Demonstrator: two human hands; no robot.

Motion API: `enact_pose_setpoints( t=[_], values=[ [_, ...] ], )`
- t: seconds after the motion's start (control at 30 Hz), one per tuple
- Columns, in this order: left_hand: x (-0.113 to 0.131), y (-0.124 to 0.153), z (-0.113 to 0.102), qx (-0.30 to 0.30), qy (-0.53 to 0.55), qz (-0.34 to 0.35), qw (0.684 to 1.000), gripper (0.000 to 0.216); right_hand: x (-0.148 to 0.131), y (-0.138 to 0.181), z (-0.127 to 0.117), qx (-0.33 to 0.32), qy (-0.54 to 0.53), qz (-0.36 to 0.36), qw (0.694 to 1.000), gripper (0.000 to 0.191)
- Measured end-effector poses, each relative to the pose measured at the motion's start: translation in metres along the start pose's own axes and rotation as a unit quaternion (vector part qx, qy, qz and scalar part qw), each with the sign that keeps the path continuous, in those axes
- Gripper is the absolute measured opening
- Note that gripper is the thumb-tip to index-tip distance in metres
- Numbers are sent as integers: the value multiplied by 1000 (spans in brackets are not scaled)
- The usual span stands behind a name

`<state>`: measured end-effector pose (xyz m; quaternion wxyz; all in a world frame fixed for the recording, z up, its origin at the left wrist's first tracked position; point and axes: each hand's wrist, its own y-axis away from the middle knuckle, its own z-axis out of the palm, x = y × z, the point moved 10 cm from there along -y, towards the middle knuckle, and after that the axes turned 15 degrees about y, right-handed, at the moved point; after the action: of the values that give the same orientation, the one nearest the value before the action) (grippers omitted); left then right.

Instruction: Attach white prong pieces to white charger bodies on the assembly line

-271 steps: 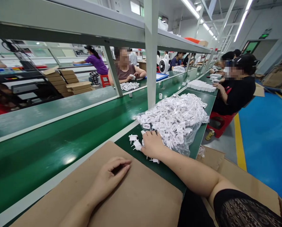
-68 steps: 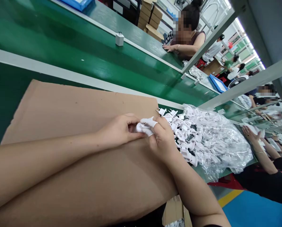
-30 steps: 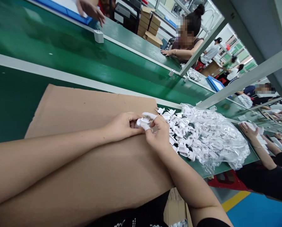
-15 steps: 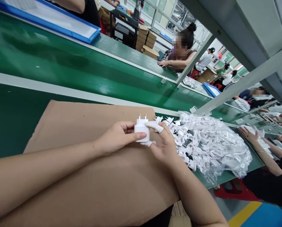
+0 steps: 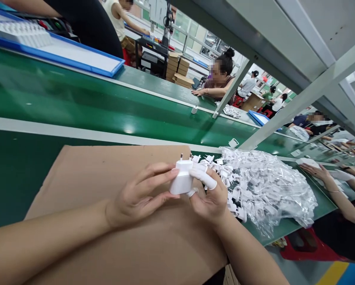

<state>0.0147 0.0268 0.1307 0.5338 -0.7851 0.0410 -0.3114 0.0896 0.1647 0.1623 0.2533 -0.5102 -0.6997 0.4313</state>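
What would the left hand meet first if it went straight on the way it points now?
The white wall charger: the left hand's fingertips already touch it, so it comes first. Behind it, as far as depth shows, is the right hand with its white finger cot.

A green conveyor desk (image 5: 14, 178) runs across the scene, with a brown cardboard sheet (image 5: 64, 182) on its near side, a clear plastic bag of white plug parts (image 5: 272, 190) to the right, and a blue-rimmed tray (image 5: 67, 59) on the far left.

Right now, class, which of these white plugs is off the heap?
The boxy white charger held between the left hand and right hand, metal pins up. The other plug pieces lie heaped against the clear plastic bag.
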Motion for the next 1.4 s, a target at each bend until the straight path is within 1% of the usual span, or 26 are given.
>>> enact_pose_setpoints(
  t=[0.17,0.27,0.33,0.37,0.43,0.47,0.5,0.53,0.57,0.63,0.67,0.7,0.73,0.77,0.8,0.83,0.93,0.97,1.03,1.1,1.13,1.2,1.27,1.3,1.37,1.4],
  values=[
    [1,-2,4,-37,-15,-11,999,78,2,2,4,-19,-13,16,1000,60],
    [1,-2,4,-39,-12,-14,999,77,4,5,7,-29,-18,22,999,64],
    [-2,0,3,-26,-3,-29,999,71,6,7,9,-35,-22,26,999,67],
    [-7,1,2,-14,7,-48,999,67,8,8,10,-39,-20,28,999,68],
    [-22,5,0,24,65,-113,991,51,10,8,14,-50,-12,21,998,70],
    [-34,9,0,50,114,-165,978,44,8,8,16,-58,-7,7,998,72],
    [-48,15,1,80,171,-228,955,39,5,8,18,-65,-5,-13,998,73],
    [-62,23,5,105,229,-298,921,37,2,8,20,-72,-4,-36,997,74],
    [-74,32,12,121,280,-366,879,37,-2,8,21,-76,-4,-57,995,75],
    [-87,46,27,125,346,-470,803,39,-7,10,23,-83,1,-87,993,74],
    [-89,50,32,120,367,-499,776,41,-7,11,24,-88,6,-89,992,73],
    [-90,52,36,116,383,-517,757,44,-5,12,27,-98,12,-84,992,70],
    [-91,54,37,117,394,-527,744,47,-2,14,30,-113,20,-74,991,66],
    [-93,55,35,122,395,-532,739,49,2,15,34,-132,28,-59,989,61],
    [-94,57,32,126,385,-536,741,50,6,17,38,-152,34,-43,987,56],
    [-96,58,29,125,364,-537,751,50,9,19,42,-174,39,-33,983,51],
    [-101,59,23,88,268,-536,796,50,13,25,55,-245,45,-19,968,41],
    [-103,59,23,79,243,-538,803,52,17,27,58,-266,48,-4,963,40],
    [-108,64,22,87,216,-557,797,58,33,31,63,-299,72,59,950,45],
    [-115,70,20,123,207,-584,775,66,54,38,64,-320,127,124,931,52],
    [-118,71,19,139,208,-595,764,68,64,43,66,-334,162,148,917,54],
    [-124,69,18,156,217,-605,750,67,80,53,70,-376,228,168,882,53],
    [-133,62,17,157,226,-609,744,60,91,60,74,-413,262,169,856,45],
    [-139,58,14,159,224,-608,745,57,94,61,74,-425,265,166,850,38],
    [-156,46,1,171,195,-600,757,50,97,59,73,-432,257,162,849,24],
    [-166,39,-10,178,170,-590,769,48,98,58,71,-433,251,164,850,18]
  ],
)
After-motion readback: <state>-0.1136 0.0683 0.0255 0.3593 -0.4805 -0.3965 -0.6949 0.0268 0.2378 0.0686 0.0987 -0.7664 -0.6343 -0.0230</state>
